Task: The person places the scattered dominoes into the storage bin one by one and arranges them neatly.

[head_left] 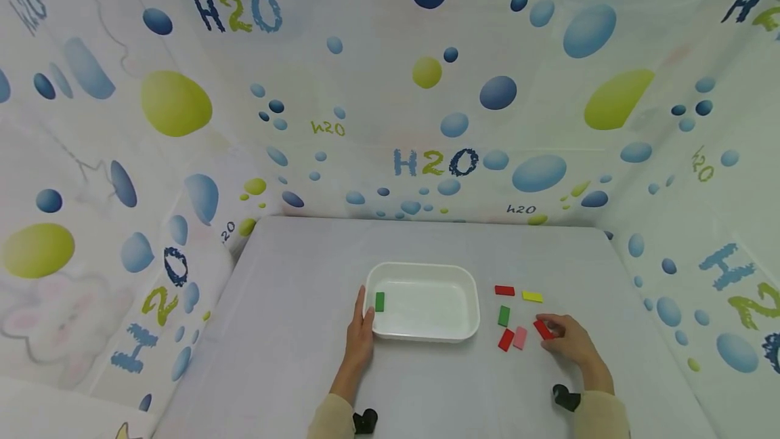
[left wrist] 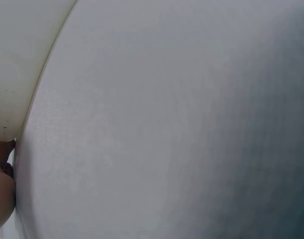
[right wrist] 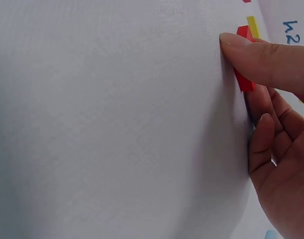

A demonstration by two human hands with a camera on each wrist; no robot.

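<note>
A white rectangular tray (head_left: pixel 420 339) stands on the table with one green block (head_left: pixel 380 301) inside, near its left end. My left hand (head_left: pixel 359 334) holds the tray at its left side, fingers along the outer wall and thumb at the rim. In the left wrist view only part of that hand (left wrist: pixel 1 199) shows, beside the tray's pale wall (left wrist: pixel 22 64). To the right of the tray, my right hand (head_left: pixel 569 339) pinches a red block (head_left: pixel 544 330) between thumb and fingers. The right wrist view shows this red block (right wrist: pixel 245 82) close over the tabletop.
Between tray and right hand lie several loose blocks: a red block (head_left: pixel 504 290), a yellow block (head_left: pixel 532 297), a green block (head_left: pixel 504 316), another red block (head_left: pixel 506 340) and a pink block (head_left: pixel 520 338). A printed curtain (head_left: pixel 365 87) surrounds the white table (head_left: pixel 292 276).
</note>
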